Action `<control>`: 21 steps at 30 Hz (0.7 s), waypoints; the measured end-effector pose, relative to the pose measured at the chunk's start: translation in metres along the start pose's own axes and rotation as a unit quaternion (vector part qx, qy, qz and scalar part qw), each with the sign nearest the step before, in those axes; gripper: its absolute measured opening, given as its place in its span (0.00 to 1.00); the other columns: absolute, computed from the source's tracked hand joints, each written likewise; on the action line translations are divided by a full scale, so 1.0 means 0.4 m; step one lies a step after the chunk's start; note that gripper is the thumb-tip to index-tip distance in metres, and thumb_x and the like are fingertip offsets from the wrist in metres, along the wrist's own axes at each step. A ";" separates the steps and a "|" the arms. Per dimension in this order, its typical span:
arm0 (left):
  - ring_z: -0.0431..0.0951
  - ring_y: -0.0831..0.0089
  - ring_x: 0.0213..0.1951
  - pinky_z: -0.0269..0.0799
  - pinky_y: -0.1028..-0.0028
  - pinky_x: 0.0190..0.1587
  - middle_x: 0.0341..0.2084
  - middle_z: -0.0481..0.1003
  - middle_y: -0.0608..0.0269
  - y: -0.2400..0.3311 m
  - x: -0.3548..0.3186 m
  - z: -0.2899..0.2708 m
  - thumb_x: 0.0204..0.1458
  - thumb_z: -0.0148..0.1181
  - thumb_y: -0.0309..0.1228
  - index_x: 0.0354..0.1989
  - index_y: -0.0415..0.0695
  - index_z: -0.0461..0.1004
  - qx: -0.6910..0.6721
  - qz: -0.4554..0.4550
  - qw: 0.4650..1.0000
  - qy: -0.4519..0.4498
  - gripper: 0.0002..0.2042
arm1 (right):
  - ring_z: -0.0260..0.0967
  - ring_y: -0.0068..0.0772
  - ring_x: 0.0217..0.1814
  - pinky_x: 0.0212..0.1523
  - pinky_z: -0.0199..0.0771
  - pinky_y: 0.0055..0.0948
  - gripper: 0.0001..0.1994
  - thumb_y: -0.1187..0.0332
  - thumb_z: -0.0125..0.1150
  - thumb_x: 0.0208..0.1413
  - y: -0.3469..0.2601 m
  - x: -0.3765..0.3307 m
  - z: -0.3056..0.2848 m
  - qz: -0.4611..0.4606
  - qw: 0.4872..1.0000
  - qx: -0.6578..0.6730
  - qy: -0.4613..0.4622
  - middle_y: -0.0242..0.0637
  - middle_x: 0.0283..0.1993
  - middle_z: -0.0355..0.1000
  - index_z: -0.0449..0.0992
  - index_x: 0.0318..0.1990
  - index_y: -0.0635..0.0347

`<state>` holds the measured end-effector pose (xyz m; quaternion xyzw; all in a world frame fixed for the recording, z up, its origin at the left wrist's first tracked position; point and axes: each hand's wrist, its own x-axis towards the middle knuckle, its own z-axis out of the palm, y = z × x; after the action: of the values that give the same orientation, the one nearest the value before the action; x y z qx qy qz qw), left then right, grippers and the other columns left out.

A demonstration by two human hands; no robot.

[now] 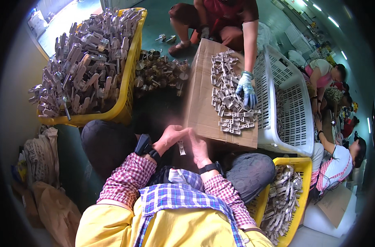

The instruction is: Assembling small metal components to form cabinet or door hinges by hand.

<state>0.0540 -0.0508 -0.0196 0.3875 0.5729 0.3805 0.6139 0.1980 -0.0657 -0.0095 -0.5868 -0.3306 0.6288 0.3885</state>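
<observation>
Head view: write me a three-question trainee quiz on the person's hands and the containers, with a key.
1. Fill in: a small metal part shows between the person's left hand and the ____.
2. What colour is the basket beside the cardboard box, to its right? A) yellow B) white C) green
3. True or false: the left hand wears a glove.

Key: 1. right hand; 2. B; 3. False, it is bare.
</observation>
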 end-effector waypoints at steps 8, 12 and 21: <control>0.66 0.84 0.16 0.56 0.82 0.17 0.16 0.71 0.73 -0.017 -0.007 0.005 0.50 0.61 0.53 0.24 0.47 0.74 -0.093 -0.052 0.993 -0.045 0.20 | 0.73 0.22 0.32 0.35 0.73 0.23 0.16 0.55 0.63 0.54 0.019 0.012 -0.011 -0.013 0.999 0.040 -0.032 0.31 0.33 0.76 0.79 0.39 0.60; 0.62 0.84 0.14 0.52 0.81 0.15 0.14 0.65 0.75 -0.006 -0.008 -0.012 0.51 0.56 0.58 0.19 0.50 0.68 -0.070 -0.081 0.994 0.019 0.23 | 0.73 0.22 0.32 0.33 0.72 0.21 0.17 0.55 0.62 0.55 0.022 0.014 -0.008 -0.016 0.995 0.081 -0.048 0.34 0.33 0.77 0.79 0.38 0.61; 0.55 0.87 0.15 0.51 0.84 0.16 0.17 0.61 0.76 0.018 0.029 -0.105 0.55 0.59 0.43 0.26 0.50 0.64 -0.266 -0.032 0.959 0.089 0.14 | 0.72 0.21 0.27 0.31 0.71 0.19 0.19 0.53 0.64 0.53 0.010 0.005 -0.004 0.056 0.994 0.076 -0.058 0.37 0.30 0.77 0.78 0.35 0.63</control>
<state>0.0126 -0.0356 -0.0196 0.1560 0.5151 0.5322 0.6536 0.1992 -0.0659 -0.0139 -0.5361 -0.2704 0.7057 0.3761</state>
